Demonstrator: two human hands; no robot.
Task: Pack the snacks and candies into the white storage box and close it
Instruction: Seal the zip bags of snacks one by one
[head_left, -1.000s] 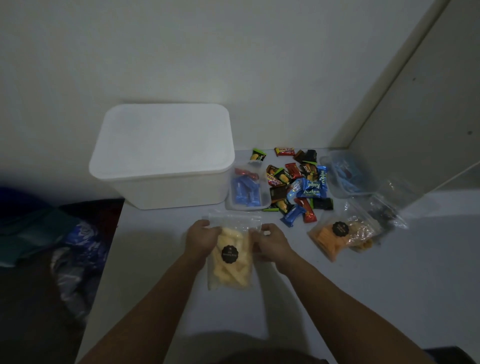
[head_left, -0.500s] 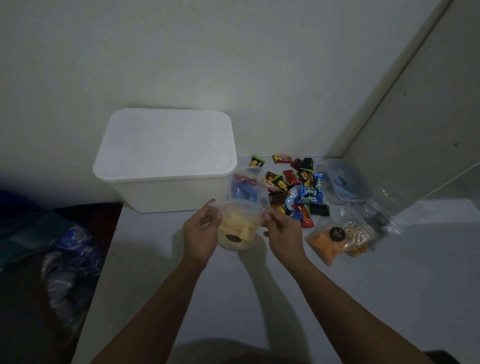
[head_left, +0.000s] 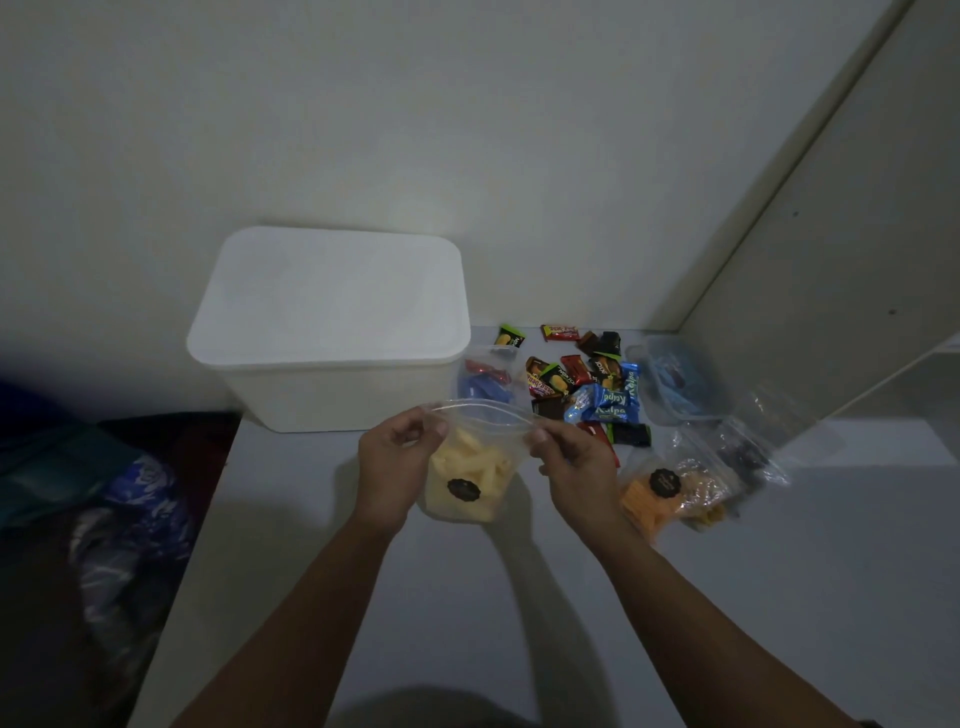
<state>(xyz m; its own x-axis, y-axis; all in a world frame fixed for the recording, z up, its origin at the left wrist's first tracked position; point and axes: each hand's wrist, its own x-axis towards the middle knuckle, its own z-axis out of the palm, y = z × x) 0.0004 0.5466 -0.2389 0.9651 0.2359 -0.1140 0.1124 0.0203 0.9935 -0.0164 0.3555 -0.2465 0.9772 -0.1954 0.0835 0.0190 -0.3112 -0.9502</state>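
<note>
Your two hands hold a clear zip bag of pale yellow snack sticks above the bench, in front of the white storage box.

Your left hand (head_left: 397, 467) pinches the left end of the snack bag (head_left: 467, 470) at its top edge, and your right hand (head_left: 574, 467) pinches the right end, so the zip strip runs stretched between them. The bag is see-through, filled in its lower half with pale yellow sticks, and carries a round black label on its front. The white storage box (head_left: 332, 332) stands behind it against the wall with its lid on. To the right, wrapped candies (head_left: 582, 384) lie scattered on the bench (head_left: 779, 597), beside a bag of orange snacks (head_left: 654, 499) with the same black label.
</note>
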